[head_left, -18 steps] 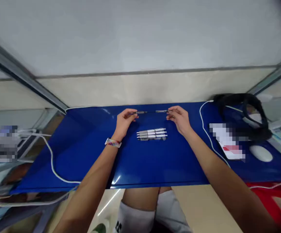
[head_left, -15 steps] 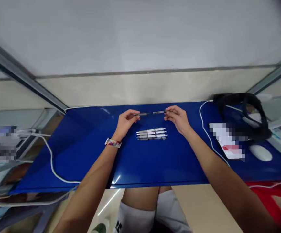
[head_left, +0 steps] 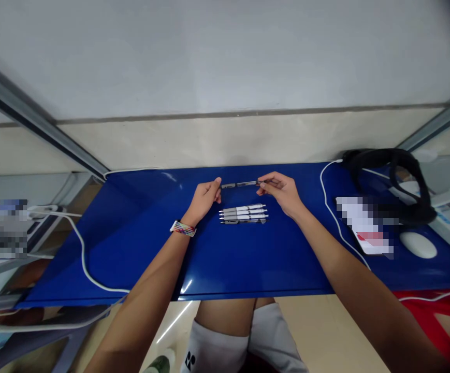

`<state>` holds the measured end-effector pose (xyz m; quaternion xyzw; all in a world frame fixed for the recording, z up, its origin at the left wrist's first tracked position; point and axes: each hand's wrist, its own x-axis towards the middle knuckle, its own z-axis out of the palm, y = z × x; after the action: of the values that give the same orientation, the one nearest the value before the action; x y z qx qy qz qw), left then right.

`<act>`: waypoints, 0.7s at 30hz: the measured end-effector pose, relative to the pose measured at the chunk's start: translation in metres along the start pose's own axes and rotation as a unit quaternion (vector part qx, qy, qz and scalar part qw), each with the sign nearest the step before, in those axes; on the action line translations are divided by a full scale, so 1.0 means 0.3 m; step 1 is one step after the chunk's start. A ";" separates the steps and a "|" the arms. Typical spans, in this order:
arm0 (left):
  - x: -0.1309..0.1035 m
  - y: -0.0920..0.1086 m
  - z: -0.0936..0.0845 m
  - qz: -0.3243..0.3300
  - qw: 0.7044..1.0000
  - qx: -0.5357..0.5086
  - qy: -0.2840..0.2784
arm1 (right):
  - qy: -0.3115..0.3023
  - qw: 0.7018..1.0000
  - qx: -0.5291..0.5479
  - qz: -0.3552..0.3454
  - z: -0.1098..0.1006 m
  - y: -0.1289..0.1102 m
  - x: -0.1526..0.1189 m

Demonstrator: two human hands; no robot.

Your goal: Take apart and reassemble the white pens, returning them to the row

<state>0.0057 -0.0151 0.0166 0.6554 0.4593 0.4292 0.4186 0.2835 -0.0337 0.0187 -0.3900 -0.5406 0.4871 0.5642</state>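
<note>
Pen parts (head_left: 229, 185) closer together, earlier gap shrunk.

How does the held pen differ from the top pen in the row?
The held pen looks dark and partly clear, while the top pen is mostly white. The left hand and right hand hold the held pen; the top pen lies on the blue table. Both run roughly sideways.
</note>
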 end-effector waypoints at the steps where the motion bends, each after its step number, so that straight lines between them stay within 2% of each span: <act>1: 0.000 0.000 0.000 0.002 1.000 0.004 0.000 | 0.000 1.000 0.000 0.003 0.001 0.001 0.000; 4: 0.000 0.001 0.003 0.008 1.000 -0.008 -0.001 | 0.007 1.000 0.008 0.020 0.000 0.006 0.002; 11: -0.001 -0.001 0.010 0.022 0.992 -0.121 -0.020 | 0.020 0.998 0.042 0.049 -0.007 0.022 0.007; 15: 0.001 -0.016 0.009 0.015 0.991 -0.126 -0.034 | 0.011 0.998 0.043 0.051 0.000 0.028 0.005; 19: 0.005 -0.025 0.011 0.061 0.991 -0.118 -0.006 | 0.021 0.997 0.055 0.055 0.003 0.021 0.005; 21: 0.005 -0.022 0.012 0.050 0.992 -0.120 -0.010 | 0.022 0.996 0.060 0.057 0.004 0.016 0.004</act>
<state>0.0077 -0.0126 0.0096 0.6272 0.3670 0.4947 0.4766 0.2817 -0.0315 0.0145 -0.3962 -0.4747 0.5417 0.5694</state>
